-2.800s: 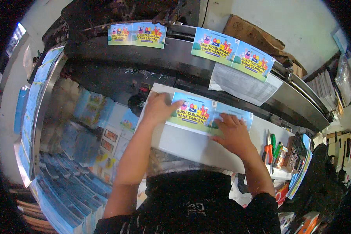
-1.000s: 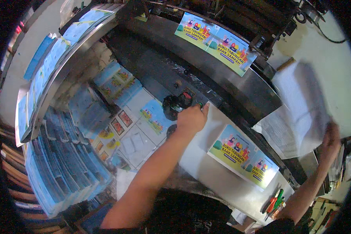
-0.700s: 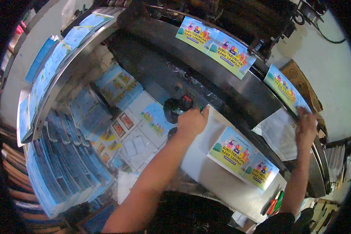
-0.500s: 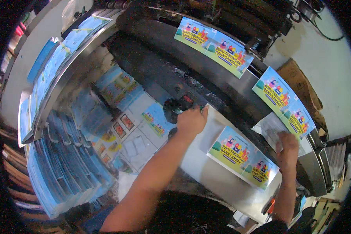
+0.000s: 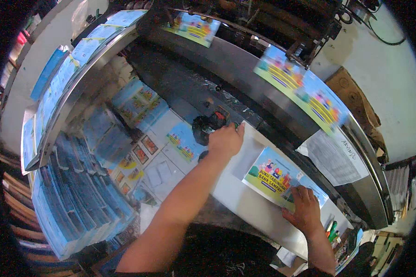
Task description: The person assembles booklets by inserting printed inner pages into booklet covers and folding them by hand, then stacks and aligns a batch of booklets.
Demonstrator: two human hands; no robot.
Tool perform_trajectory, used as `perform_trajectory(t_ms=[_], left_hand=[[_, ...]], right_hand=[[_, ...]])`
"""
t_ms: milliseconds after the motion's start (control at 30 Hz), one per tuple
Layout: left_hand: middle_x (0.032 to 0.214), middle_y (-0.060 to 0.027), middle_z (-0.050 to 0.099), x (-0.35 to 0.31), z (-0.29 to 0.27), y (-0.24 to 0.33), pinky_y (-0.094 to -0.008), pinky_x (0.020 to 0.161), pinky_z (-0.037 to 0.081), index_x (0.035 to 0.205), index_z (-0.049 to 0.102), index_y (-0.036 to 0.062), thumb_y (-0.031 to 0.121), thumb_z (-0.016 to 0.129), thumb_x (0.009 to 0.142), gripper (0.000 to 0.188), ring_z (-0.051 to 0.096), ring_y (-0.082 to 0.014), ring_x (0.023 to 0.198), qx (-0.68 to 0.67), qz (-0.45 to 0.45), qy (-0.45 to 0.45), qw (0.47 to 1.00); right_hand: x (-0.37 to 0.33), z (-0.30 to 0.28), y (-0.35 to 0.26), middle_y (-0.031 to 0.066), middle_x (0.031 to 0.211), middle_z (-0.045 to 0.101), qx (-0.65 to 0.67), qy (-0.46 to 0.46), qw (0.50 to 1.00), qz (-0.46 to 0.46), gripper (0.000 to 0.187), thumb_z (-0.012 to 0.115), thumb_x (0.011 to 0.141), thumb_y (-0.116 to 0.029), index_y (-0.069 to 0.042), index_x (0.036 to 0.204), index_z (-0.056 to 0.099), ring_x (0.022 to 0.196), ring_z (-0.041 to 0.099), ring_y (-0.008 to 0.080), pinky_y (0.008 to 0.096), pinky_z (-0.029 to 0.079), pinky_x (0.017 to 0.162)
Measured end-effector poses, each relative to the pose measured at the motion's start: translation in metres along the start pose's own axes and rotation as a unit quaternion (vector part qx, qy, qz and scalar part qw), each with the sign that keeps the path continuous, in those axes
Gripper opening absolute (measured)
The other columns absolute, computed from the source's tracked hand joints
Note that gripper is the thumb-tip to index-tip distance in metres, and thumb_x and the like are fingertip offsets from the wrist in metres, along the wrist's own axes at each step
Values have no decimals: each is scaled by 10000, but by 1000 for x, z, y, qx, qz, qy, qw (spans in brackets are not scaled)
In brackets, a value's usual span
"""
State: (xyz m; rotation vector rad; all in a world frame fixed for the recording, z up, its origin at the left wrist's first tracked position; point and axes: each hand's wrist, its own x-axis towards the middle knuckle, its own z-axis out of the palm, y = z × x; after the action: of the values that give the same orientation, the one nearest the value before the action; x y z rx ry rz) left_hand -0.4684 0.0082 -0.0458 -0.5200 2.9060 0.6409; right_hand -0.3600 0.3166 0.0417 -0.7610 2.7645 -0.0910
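Note:
At the far-left corner of the white side table, my left hand is closed beside a small dark control with a red part. What its fingers grip is hidden. My right hand rests over a stack of printed cover sheets on that table, fingers slightly apart on the top sheet and thumb near the front edge. These sheets are blue and green with cartoon figures. On the curved metal conveyor beyond, one like sheet lies blurred, and another sits farther left by the dark machinery.
A handwritten paper lies at the conveyor's right side. Bundles of blue booklets are stacked at the left, under a curved rail bearing overlapping sheets. Green-handled tools lie near the right. A torn cardboard piece leans behind.
My right hand has come from the conveyor down to the sheet stack. Both conveyor sheets have moved left, uncovering the handwritten paper. My left hand stays nearly in place.

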Motion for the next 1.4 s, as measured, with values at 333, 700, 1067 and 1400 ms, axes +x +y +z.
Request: perform_trajectory(t_ms=[333, 700, 1067, 1400], left_hand=[[978, -219, 711, 0, 0, 0, -506, 830, 541, 1036, 669, 34, 495, 311, 1017, 584, 697, -388, 929, 15, -4, -5, 1000], [984, -246, 703, -1, 7, -4, -528, 855, 528, 1083, 669, 31, 527, 306, 1000, 621, 687, -408, 938, -1, -10, 7, 1000], [970, -251, 702, -3, -6, 3, -529, 858, 523, 1073, 670, 16, 519, 296, 1006, 630, 686, -409, 937, 23, -14, -1, 1000], [942, -253, 704, -2, -6, 8, -521, 832, 535, 1056, 672, 15, 518, 296, 1003, 630, 693, -407, 906, 28, -9, 11, 999]], right_hand=[[11, -52, 35, 175, 935, 664, 112, 65, 991, -16, 254, 718, 763, -118, -45, 1003, 676, 863, 655, 369, 437, 522, 778], [59, -167, 138, 159, 1188, 649, -198, 467, 861, 18, 553, 530, 786, 84, -108, 1295, 627, 1153, 596, 340, 439, 459, 1003], [17, -32, 64, 157, 1093, 644, -21, 123, 992, -10, 377, 751, 757, -184, -50, 1095, 653, 999, 611, 367, 451, 521, 839], [-8, 4, 32, 151, 1252, 579, 28, 51, 996, -69, 631, 794, 735, -370, -55, 1245, 601, 1139, 566, 338, 428, 502, 951]])
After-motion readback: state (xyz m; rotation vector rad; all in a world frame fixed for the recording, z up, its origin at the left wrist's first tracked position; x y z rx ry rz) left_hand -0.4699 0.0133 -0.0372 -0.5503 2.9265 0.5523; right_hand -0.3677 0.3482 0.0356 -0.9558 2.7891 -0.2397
